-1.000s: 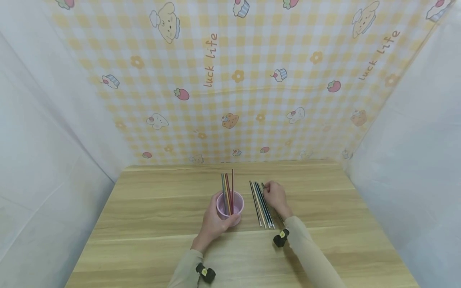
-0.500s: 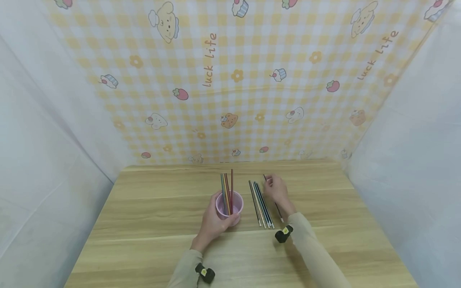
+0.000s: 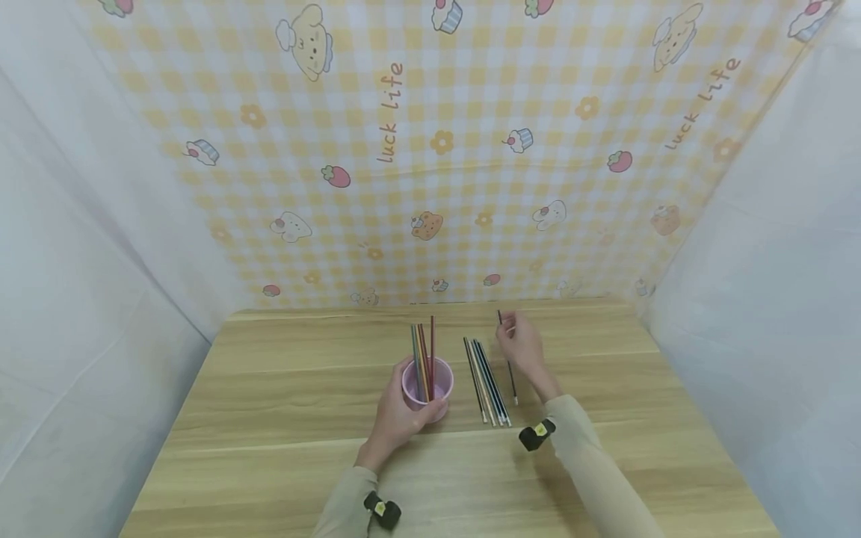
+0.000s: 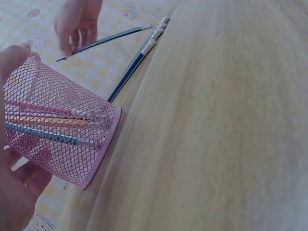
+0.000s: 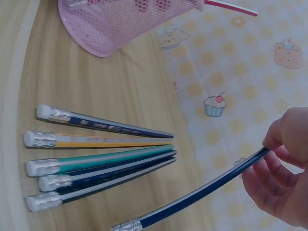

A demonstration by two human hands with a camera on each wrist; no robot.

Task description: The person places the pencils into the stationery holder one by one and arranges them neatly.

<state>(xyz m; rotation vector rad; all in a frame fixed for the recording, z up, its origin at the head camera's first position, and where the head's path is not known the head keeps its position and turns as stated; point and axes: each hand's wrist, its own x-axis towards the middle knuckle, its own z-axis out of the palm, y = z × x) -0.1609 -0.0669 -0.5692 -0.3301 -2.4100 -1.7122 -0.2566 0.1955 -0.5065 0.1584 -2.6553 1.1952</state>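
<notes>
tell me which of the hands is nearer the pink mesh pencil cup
Left: the left hand grips the pink mesh pencil cup itself. The right hand is off to its right, beyond the row of pencils, holding a dark blue pencil.

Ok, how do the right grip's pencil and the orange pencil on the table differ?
The held pencil shows dark blue, the orange pencil orange. The held pencil is raised in the right grip; the orange pencil lies on the table. The held pencil looks bowed, the orange pencil straight. Both have silvery end bands.
</notes>
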